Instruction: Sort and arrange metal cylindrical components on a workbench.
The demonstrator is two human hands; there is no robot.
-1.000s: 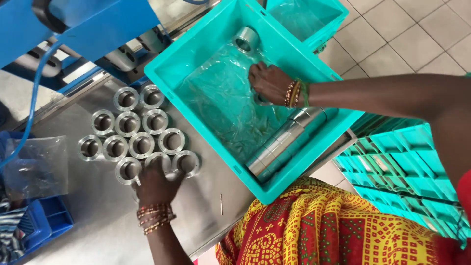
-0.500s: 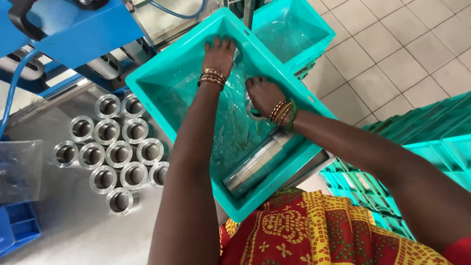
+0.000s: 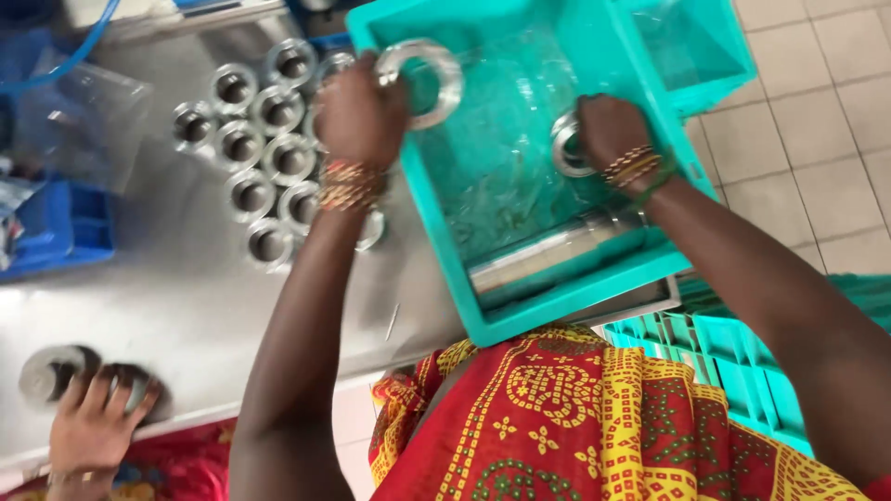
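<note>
About ten metal rings (image 3: 251, 139) stand on the worktop (image 3: 167, 297); your left hand (image 3: 357, 111) and right hand (image 3: 608, 134) each grip another over the teal bin (image 3: 566, 301).

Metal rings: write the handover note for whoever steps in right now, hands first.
Left hand: holds one metal ring at the near-left rim of the teal bin.
Right hand: inside the bin, gripping a second ring.
Bin: lined with clear plastic; a metal bar lies along its near wall.
Done: a cluster of rings stands in rows on the steel table.
Left: both held rings are not yet on the table.
Note: another person's hand rests on parts at the table's near-left corner.
</note>
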